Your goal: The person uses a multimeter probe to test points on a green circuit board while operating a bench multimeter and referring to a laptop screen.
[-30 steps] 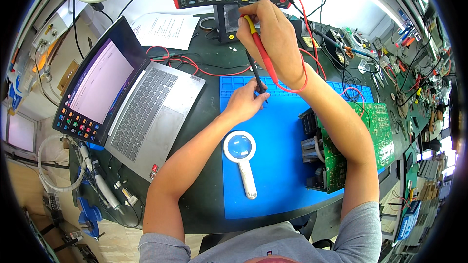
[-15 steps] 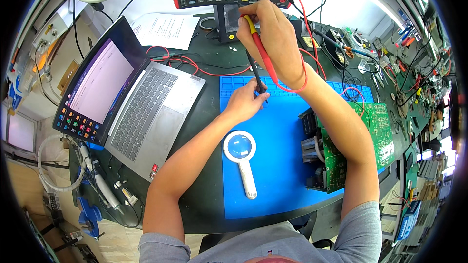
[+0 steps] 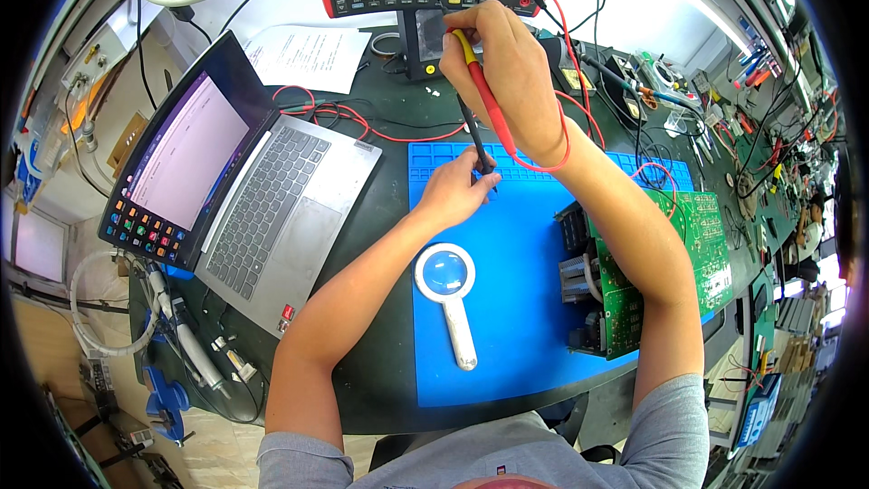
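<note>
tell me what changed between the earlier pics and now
Nothing has visibly moved, and nothing was taken hold of or let go. The right hand still holds the red-and-yellow probe and the left hand the black probe; the magnifying glass, green circuit board and laptop stay where they were.

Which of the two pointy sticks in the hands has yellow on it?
The red probe in the right hand: it has a yellow part, while the one in the left hand, the black probe, looks all black.
</note>
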### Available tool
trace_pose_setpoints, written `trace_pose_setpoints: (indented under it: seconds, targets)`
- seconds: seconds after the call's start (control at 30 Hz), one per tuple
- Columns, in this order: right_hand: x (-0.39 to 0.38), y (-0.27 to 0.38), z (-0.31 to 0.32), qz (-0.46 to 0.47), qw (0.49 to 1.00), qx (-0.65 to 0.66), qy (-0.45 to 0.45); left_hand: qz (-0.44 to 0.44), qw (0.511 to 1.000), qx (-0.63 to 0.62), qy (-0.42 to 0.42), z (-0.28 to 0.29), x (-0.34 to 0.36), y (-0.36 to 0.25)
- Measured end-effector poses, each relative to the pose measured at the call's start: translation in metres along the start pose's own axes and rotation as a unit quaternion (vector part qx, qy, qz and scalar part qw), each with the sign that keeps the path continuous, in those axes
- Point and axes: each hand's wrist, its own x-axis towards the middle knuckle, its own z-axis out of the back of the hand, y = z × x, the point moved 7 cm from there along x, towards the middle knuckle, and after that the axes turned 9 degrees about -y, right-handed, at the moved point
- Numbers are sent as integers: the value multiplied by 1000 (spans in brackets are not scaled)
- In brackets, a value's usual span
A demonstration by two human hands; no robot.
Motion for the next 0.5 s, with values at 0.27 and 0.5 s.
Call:
trace_pose_setpoints:
  seconds: [0.27, 0.5]
  targets:
    - [0, 0, 0, 2, 1000, 1, -4, 0, 1000, 4, 1, 0, 0, 1]
    - [1, 0, 0, 1, 1000, 4, -4, -4, 1000, 6, -1, 0, 0, 0]
